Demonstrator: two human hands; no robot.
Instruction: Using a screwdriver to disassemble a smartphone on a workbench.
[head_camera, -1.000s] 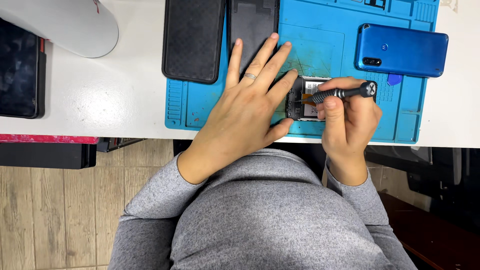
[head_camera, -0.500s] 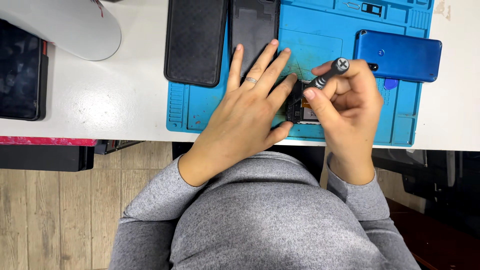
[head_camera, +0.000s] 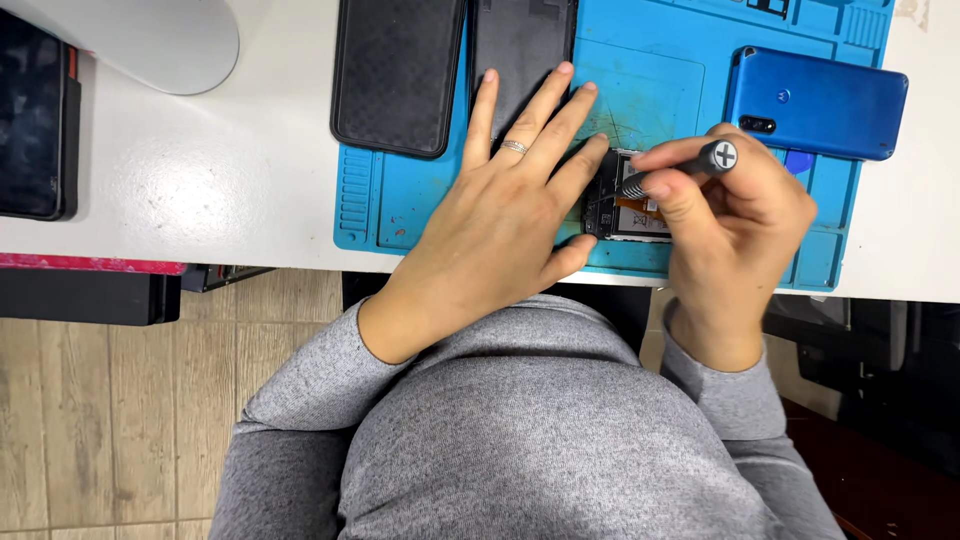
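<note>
In the head view the left hand (head_camera: 510, 215) lies flat with fingers spread, pressing on an opened phone (head_camera: 622, 200) that sits on the near part of a blue repair mat (head_camera: 690, 85) at the edge of the white table (head_camera: 200, 190). The right hand (head_camera: 735, 225) pinches a black screwdriver (head_camera: 675, 170) between thumb and fingers, its tip down on the phone's exposed insides. A blue phone back cover (head_camera: 815, 100) lies beyond the right hand on the mat, and a black phone case (head_camera: 398, 75) and a dark screen panel (head_camera: 520, 45) lie beyond the left.

Bright, even overhead light; soft shadows, sharp focus, perhaps slight edge distortion.
</note>
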